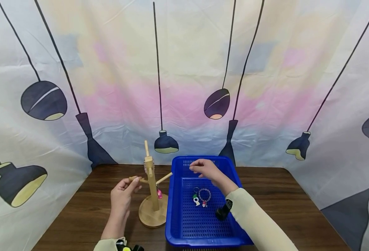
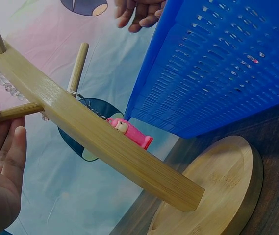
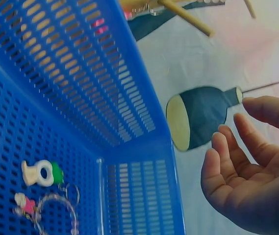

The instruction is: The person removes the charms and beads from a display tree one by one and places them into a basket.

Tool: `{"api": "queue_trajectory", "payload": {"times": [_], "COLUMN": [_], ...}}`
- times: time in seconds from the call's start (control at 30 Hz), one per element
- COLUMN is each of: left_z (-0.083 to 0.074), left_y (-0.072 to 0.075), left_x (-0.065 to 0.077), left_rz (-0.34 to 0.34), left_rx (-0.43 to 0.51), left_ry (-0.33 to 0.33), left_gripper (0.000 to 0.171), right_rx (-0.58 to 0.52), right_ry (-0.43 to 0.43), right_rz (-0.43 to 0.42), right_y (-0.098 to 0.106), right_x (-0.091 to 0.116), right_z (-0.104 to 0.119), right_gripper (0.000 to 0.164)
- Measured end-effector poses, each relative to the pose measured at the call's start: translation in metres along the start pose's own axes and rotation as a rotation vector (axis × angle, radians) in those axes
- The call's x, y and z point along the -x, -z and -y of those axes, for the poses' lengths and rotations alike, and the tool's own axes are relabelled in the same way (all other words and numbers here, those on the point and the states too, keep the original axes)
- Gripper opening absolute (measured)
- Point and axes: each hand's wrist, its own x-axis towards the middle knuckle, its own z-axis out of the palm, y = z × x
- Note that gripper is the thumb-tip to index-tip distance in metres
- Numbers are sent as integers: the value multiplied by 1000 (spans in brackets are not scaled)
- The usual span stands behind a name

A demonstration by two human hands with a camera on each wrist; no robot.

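In the head view, the left hand (image 1: 123, 195) pinches a peg (image 1: 144, 180) of the wooden stand (image 1: 153, 190) between thumb and fingers. Just right of those fingertips, a pink figure (image 1: 159, 194) hangs from the stand. A sideways tug by this hand could rock the tall post on its round foot (image 1: 150, 218) and set the figure swinging. The right hand (image 1: 207, 170) hovers over the far end of the blue basket (image 1: 169, 212), its fingers loosely bent. Nearer the person than those fingers, a key ring charm (image 1: 197, 202) and a beaded bracelet (image 1: 209, 195) lie close together on the basket floor; grabbing one carelessly might snag the other.

In the left wrist view, the left fingers are clamped on the peg. Across the post from them hangs the pink figure on its ring; above them, clear beads (image 2: 7, 85) hang by the post. If the stand were tipped towards a peg's tip, a ring could slide off, since no raised stop shows there.

In the right wrist view, the right thumb and fingers are apart with nothing between them. The basket's rim lies just beside the fingertips, so a low, hasty sweep could bump it.
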Motion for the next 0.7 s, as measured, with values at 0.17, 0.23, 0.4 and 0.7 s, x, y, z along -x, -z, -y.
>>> {"api": "queue_trajectory", "payload": {"times": [0.17,0.23,0.4,0.7], "left_z": [0,0,0,0], "left_y": [0,-1,-1,0], "left_x": [0,0,0,-1], "left_rz": [-2,-4,-7,-8], "left_rx": [-3,-5,-5,-2], "left_ry": [-9,-9,-9,-11], "left_gripper": [25,25,28,29], "right_rx": [-55,-70,-108,-149], "right_ry": [14,23,35,40], "right_rz": [57,78,101,123], "right_y": [-6,-9,-18,-37], "right_x": [1,1,1,-1], "right_z": [3,3,5,10], "right_gripper": [32,33,33,35]}}
